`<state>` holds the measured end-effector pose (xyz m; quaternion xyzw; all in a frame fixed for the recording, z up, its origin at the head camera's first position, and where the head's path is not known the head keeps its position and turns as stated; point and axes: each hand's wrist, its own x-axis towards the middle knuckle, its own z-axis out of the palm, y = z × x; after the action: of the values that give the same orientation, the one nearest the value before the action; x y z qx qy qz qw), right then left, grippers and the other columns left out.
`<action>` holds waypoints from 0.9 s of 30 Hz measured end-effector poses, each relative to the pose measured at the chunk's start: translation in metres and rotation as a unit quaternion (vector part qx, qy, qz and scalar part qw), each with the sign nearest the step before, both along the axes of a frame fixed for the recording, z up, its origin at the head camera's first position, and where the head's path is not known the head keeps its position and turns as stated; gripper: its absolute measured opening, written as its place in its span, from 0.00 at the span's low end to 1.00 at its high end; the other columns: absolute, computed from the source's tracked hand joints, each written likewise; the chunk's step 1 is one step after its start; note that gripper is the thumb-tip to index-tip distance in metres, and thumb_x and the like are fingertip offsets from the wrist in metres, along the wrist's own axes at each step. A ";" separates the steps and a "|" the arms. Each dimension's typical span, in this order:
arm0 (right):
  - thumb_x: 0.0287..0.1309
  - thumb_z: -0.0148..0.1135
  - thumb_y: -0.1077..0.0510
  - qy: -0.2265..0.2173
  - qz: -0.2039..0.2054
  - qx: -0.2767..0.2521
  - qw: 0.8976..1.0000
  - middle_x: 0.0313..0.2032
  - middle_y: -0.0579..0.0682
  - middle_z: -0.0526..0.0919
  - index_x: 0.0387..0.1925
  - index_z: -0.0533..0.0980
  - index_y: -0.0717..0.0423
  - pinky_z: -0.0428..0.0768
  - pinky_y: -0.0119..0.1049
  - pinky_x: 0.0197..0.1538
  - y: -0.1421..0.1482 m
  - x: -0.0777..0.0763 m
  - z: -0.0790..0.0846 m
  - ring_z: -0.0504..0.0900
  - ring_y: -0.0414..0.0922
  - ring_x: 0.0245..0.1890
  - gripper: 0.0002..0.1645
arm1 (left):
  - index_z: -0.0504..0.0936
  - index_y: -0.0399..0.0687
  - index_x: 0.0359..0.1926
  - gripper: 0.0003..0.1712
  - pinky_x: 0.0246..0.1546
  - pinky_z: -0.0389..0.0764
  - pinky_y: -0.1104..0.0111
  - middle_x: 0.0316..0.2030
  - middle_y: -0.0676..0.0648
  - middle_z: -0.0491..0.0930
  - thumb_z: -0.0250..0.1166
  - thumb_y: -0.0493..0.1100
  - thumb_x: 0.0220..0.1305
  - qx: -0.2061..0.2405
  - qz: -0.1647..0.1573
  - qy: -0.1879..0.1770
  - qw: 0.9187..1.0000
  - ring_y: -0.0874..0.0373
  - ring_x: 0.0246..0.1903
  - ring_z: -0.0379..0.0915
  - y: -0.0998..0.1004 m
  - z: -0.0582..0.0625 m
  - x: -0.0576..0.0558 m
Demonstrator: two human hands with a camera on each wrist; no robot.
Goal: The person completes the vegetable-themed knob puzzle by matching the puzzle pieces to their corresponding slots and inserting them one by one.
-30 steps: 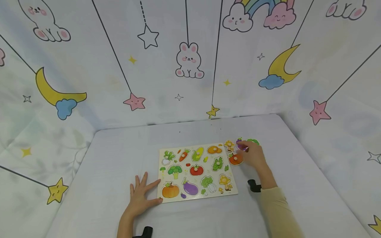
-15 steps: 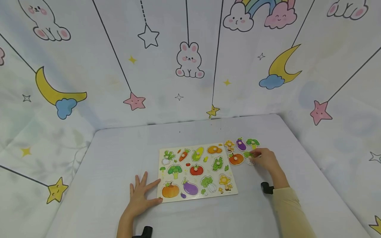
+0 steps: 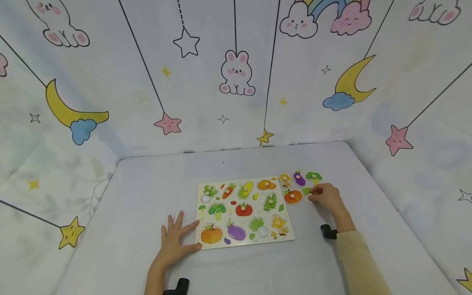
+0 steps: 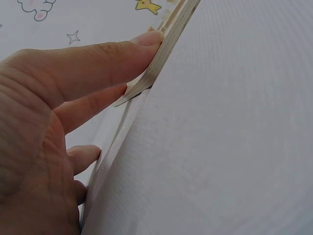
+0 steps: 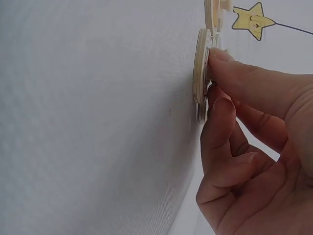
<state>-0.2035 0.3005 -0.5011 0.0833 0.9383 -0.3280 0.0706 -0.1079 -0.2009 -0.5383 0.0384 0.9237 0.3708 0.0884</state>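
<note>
A cream wooden puzzle board (image 3: pixel 259 209) with vegetable pictures lies mid-table. My left hand (image 3: pixel 173 241) has its fingers spread at the board's left edge, the thumb on the near corner; the left wrist view shows the thumb (image 4: pixel 107 63) against the wooden edge. Right of the board, my right hand (image 3: pixel 329 198) pinches a leafy cabbage puzzle piece (image 3: pixel 306 191), partly hidden by the fingers. In the right wrist view, this thin wooden piece (image 5: pixel 200 68) sits between thumb and fingertips, close to the tabletop.
Beside the cabbage piece lie loose knobbed pieces: a mushroom (image 3: pixel 284 179), an eggplant (image 3: pixel 299 178), a broccoli (image 3: pixel 314 177) and a pumpkin (image 3: pixel 293 197). A printed cloth wall (image 3: pixel 206 106) rises behind the white table (image 3: pixel 147 180).
My right hand has moved right and toward me, from over the eggplant and broccoli pieces to the cabbage piece, uncovering them. The left hand has stayed at the board.
</note>
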 end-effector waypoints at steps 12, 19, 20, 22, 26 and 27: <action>0.57 0.68 0.59 -0.003 -0.018 -0.007 1.000 0.32 0.57 0.82 0.42 0.80 0.67 0.75 0.36 0.35 0.001 0.001 0.001 0.76 0.49 0.34 0.15 | 0.78 0.55 0.62 0.45 0.67 0.19 0.34 0.75 0.30 0.43 0.77 0.61 0.39 0.006 0.000 0.014 1.000 0.27 0.73 0.18 0.001 0.001 0.001; 0.58 0.67 0.57 0.015 0.018 -0.025 0.999 0.33 0.55 0.81 0.44 0.81 0.63 0.75 0.33 0.33 -0.014 0.007 0.013 0.76 0.48 0.33 0.15 | 0.78 0.54 0.62 0.45 0.66 0.20 0.33 0.75 0.30 0.43 0.77 0.61 0.39 0.002 -0.003 0.015 1.000 0.26 0.72 0.18 0.001 0.001 0.001; 0.58 0.68 0.57 0.022 0.030 -0.029 0.999 0.33 0.54 0.81 0.43 0.81 0.62 0.75 0.33 0.34 -0.019 0.009 0.017 0.76 0.47 0.33 0.15 | 0.78 0.54 0.62 0.45 0.66 0.20 0.33 0.75 0.30 0.44 0.77 0.61 0.39 0.003 -0.003 0.018 1.000 0.26 0.72 0.18 0.001 0.001 0.001; 0.57 0.68 0.57 0.033 0.064 -0.045 0.996 0.32 0.52 0.82 0.42 0.82 0.60 0.76 0.34 0.33 -0.032 0.012 0.024 0.76 0.46 0.32 0.12 | 0.79 0.54 0.61 0.45 0.66 0.20 0.33 0.75 0.29 0.44 0.77 0.61 0.39 0.005 -0.003 0.024 1.000 0.26 0.72 0.18 0.001 0.001 0.001; 0.55 0.70 0.60 0.048 0.161 -0.081 0.982 0.29 0.48 0.81 0.37 0.83 0.56 0.77 0.31 0.32 -0.062 0.020 0.031 0.76 0.43 0.29 0.07 | 0.80 0.55 0.60 0.44 0.66 0.20 0.33 0.74 0.28 0.45 0.77 0.61 0.38 0.011 -0.002 0.040 0.999 0.25 0.72 0.20 0.001 -0.001 0.002; 0.55 0.70 0.60 0.051 0.191 -0.086 0.977 0.28 0.46 0.81 0.36 0.83 0.55 0.77 0.30 0.32 -0.069 0.022 0.031 0.76 0.42 0.29 0.06 | 0.80 0.54 0.60 0.44 0.66 0.20 0.33 0.74 0.28 0.45 0.77 0.61 0.38 0.012 -0.002 0.043 0.999 0.25 0.72 0.20 0.000 -0.001 0.002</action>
<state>-0.1820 0.2312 -0.4701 -0.1201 0.9074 -0.3923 0.0912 -0.1055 -0.2004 -0.5391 0.0567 0.9219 0.3800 0.0491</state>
